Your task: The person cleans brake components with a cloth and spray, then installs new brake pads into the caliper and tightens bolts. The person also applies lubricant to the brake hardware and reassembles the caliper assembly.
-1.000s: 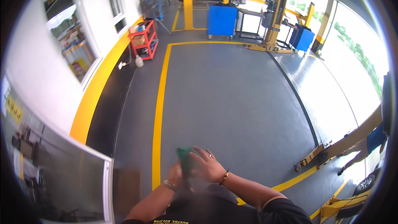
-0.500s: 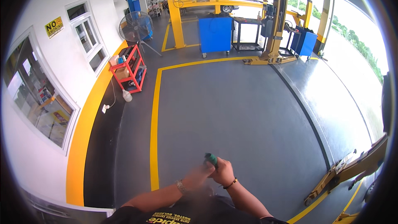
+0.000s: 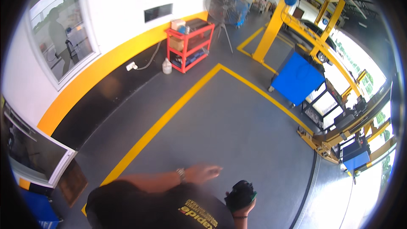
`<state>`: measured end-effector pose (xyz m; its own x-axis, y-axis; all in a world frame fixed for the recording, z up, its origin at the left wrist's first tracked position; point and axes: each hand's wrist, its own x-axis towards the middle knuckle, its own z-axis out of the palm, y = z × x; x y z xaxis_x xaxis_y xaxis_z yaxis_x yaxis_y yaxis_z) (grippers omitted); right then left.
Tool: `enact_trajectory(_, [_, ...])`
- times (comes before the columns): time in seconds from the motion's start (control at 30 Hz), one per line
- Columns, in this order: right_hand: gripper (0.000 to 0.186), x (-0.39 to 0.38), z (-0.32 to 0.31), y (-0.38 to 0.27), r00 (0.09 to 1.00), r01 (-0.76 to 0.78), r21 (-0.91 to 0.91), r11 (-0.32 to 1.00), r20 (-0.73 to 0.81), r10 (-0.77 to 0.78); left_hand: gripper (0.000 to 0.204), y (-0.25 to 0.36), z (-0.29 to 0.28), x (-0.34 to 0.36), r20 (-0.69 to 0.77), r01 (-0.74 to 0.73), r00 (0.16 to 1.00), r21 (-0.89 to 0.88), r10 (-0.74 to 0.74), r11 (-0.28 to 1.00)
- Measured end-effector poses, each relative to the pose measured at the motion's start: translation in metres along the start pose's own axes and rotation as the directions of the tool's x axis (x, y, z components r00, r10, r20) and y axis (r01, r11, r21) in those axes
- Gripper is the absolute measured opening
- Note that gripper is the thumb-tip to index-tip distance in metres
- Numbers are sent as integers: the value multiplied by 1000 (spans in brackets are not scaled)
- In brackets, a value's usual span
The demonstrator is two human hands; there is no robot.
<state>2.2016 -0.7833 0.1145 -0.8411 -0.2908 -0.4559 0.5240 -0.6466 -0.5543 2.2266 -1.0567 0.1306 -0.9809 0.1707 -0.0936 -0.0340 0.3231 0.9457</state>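
My right hand [image 3: 248,208] is closed around a black, chunky object with a green edge [image 3: 241,194], low in the view and close to my body. Its exact kind does not show. My left hand [image 3: 203,172], slightly blurred, reaches across in front of my shirt from the left, with a watch at the wrist. Its fingers stretch out toward the right and nothing shows in them. A gap lies between the left fingertips and the black-and-green object. Below both hands is the grey floor [image 3: 237,118].
A red cart [image 3: 189,51] stands by the wall with a plastic jug [image 3: 167,66] beside it, near a standing fan [image 3: 226,6]. To the right are a blue cabinet [image 3: 299,77] and a yellow lift post [image 3: 271,29]. A yellow line [image 3: 165,121] crosses the floor.
My view has turned left and tilted. Both hands were together on the green object; my left hand has come off it, and the right hand holds it farther right and lower.
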Motion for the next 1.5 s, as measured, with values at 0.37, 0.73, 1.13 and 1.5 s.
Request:
enact_trajectory(0.37, [58, 225, -16, -254, 747, 661, 113, 742, -199, -634, 41, 144, 150, 467, 482, -697, 521, -236, 704, 677])
enact_trajectory(0.73, [51, 493, 25, -524, 808, 579, 168, 798, 17, -589, 34, 210, 129, 768, 492, -623, 605, -196, 626, 757])
enact_trajectory(1.13, [58, 862, 15, -775, 992, -125, 302, 945, 69, 109, 39, 210, 79, 1190, 262, -718, 685, 396, 679, 572])
enact_trajectory(1.5, [31, 1142, -191, -1077, 878, 307, -291, 906, -280, -388, 39, 263, 192, 1651, 283, -824, 556, 309, 781, 475])
